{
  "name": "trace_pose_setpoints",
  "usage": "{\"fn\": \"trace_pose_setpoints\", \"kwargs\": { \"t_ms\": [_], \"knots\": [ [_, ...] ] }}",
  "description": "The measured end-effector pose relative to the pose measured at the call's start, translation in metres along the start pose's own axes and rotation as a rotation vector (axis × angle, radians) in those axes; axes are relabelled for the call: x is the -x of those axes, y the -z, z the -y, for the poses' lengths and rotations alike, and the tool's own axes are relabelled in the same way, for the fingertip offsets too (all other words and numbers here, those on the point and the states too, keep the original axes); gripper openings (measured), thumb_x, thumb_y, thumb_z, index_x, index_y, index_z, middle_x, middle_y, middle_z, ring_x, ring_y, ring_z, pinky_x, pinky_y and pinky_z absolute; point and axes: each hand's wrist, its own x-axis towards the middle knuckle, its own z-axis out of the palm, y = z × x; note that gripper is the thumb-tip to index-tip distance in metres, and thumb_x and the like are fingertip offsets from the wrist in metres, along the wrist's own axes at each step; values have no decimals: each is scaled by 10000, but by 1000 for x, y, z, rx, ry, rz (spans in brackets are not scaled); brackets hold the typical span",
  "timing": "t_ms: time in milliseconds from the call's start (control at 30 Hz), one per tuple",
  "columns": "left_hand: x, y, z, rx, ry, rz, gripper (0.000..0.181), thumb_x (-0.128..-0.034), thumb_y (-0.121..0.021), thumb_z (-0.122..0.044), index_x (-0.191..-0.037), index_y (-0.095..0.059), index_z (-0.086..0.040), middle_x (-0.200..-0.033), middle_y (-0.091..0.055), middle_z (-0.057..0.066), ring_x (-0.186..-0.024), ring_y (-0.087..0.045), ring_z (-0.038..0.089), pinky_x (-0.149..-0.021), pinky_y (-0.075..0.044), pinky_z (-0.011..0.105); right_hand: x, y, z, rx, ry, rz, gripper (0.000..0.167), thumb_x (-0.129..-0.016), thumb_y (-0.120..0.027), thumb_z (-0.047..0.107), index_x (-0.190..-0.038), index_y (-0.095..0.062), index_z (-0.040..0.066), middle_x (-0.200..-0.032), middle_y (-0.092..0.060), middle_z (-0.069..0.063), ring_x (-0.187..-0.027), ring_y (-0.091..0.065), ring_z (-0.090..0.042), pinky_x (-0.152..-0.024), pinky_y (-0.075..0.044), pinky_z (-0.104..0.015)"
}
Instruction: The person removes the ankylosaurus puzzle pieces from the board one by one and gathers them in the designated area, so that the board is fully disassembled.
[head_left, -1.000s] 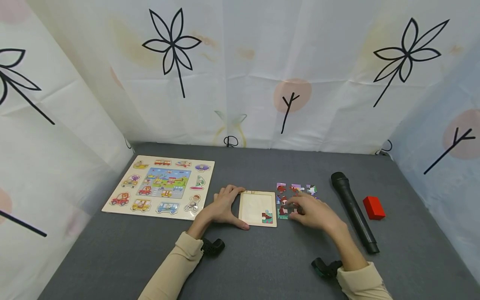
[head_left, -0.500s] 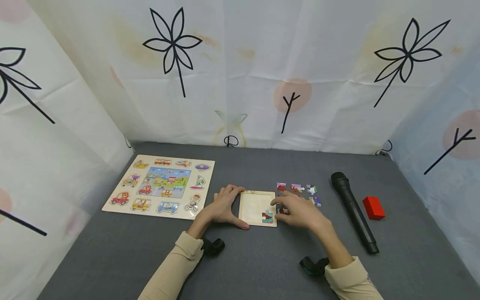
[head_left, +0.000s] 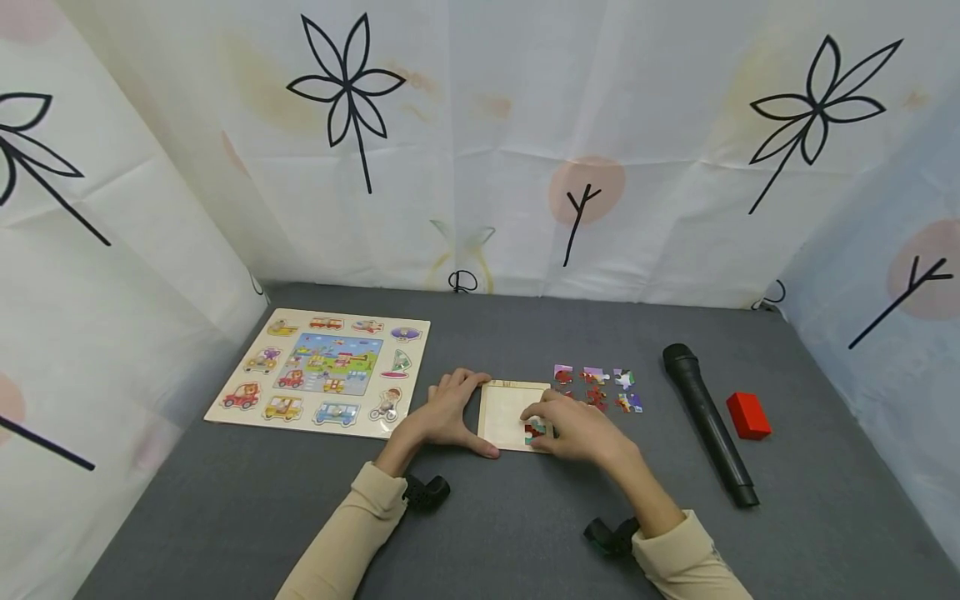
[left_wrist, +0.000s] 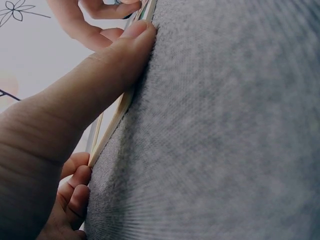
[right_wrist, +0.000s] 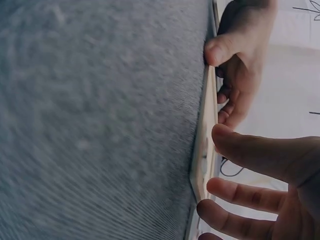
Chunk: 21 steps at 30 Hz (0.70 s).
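Note:
A shallow wooden puzzle tray (head_left: 504,417) lies on the table, with a red and teal jigsaw piece (head_left: 534,430) in its lower right corner. My left hand (head_left: 448,414) spans the tray's left side, its thumb at the near edge and its fingers at the far corner. Over the tray's right part is my right hand (head_left: 576,427), thumb and index tips apart around that corner. Whether they pinch a piece cannot be seen. In the right wrist view, the right thumb (right_wrist: 240,150) is at the tray rim. Loose jigsaw pieces (head_left: 595,398) lie beyond the right hand, some hidden by it.
A larger vehicle puzzle board (head_left: 337,362) lies at the left. To the right are a black microphone (head_left: 708,425) and a red block (head_left: 747,416). White patterned cloth (head_left: 495,150) stands around the back and sides of the grey table.
My right hand has moved left from the loose pieces to over the tray's lower right corner, uncovering several pieces. The left hand has stayed at the tray.

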Motion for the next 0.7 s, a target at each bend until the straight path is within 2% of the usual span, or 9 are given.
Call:
{"fn": "trace_pose_setpoints", "kwargs": {
  "t_ms": [700],
  "knots": [
    [0,1,-1,8,0,-1,1127,-626,-946,-546,-1543,-411,-171,-1451,-443,112,-1287,-398,310,-920,-300,448,-1,-5,0,11,-10,5,269,-871,-821,185,-1126,-746,148,-948,-608,-23,-666,-455,-67,-584,-372,-234]
  ]
}}
